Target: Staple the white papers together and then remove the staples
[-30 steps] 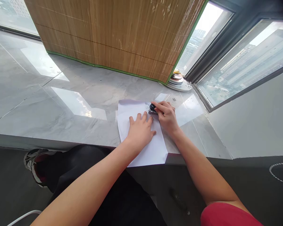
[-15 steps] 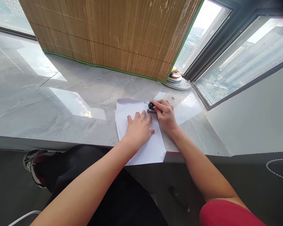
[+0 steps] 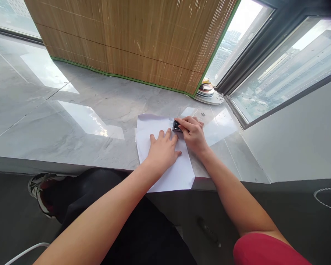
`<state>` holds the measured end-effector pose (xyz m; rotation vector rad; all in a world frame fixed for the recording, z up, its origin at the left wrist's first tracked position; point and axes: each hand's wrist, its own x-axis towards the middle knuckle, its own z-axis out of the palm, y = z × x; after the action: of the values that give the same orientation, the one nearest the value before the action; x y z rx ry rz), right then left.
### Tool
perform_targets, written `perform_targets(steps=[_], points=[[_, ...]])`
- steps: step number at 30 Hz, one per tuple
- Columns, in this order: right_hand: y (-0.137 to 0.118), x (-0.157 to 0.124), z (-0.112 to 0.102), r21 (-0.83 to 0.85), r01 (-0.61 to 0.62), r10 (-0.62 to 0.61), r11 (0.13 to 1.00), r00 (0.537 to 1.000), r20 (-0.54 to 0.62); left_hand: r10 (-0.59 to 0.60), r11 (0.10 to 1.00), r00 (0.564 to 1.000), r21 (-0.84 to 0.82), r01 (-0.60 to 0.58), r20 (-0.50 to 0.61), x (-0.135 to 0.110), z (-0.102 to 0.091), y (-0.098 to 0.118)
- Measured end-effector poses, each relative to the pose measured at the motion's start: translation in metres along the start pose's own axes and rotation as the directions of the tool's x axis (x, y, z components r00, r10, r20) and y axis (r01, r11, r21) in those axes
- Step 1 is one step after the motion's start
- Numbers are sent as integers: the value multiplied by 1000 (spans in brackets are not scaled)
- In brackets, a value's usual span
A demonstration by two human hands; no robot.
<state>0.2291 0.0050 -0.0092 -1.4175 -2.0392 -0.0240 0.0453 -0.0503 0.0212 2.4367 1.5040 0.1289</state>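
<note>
White sheets of paper point(image 3: 179, 173) lie on the grey marble-look sill, their near edge reaching over its front. My left hand point(image 3: 164, 149) rests flat on the paper with fingers spread. At the right edge of the sheets, my right hand point(image 3: 193, 134) grips a small black stapler point(image 3: 176, 125), thumb and fingers closed round it. The stapler's front sits over the paper, just beyond my left fingertips; its rear is hidden by the hand. Small dark marks or bits, too tiny to make out, show on the paper beside it.
A strip of staples point(image 3: 203, 114) lies beyond my right hand. A stack of small plates or discs point(image 3: 205, 90) stands in the window corner. A bamboo blind point(image 3: 127, 44) with green edging hangs down to the sill point(image 3: 105, 92). A white wall point(image 3: 292, 143) bounds the right side.
Both hands, the paper and the stapler stay practically in place. The whole view has shifted very slightly.
</note>
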Motion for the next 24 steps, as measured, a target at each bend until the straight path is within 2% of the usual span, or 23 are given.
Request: perform_targets(steps=[5, 9, 18, 24], points=[[-2, -1, 1, -10, 17, -17, 1000, 1000, -6, -1, 1000, 1000, 4, 1, -4, 0, 0, 0], [-5, -1, 2, -79, 32, -31, 996, 999, 11, 1, 1000, 1000, 18, -1, -4, 0, 0, 1], [-12, -2, 7, -234, 107, -85, 966, 991, 103, -19, 999, 1000, 30, 19, 3, 0, 0, 0], [-8, -1, -2, -227, 39, -19, 973, 996, 90, -16, 999, 1000, 29, 16, -7, -1, -1, -1]])
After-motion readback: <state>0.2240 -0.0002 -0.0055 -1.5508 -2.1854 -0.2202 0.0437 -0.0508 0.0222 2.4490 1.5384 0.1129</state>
